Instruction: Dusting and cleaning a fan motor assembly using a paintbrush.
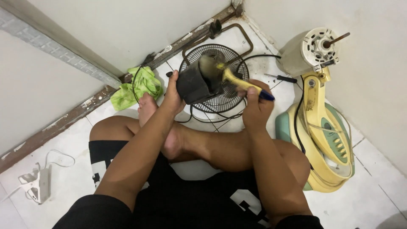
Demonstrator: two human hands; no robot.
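Observation:
I sit cross-legged on a white tiled floor. My left hand grips a dusty black plastic fan housing by its left side and holds it up over my feet. My right hand is closed around a brush with a yellow and blue handle. The brush's bristled head rests against the top of the housing.
A black wire fan grille lies on the floor behind the housing. A yellow and green fan stand with its bare motor lies at the right. A screwdriver, a green cloth and a white power strip lie around.

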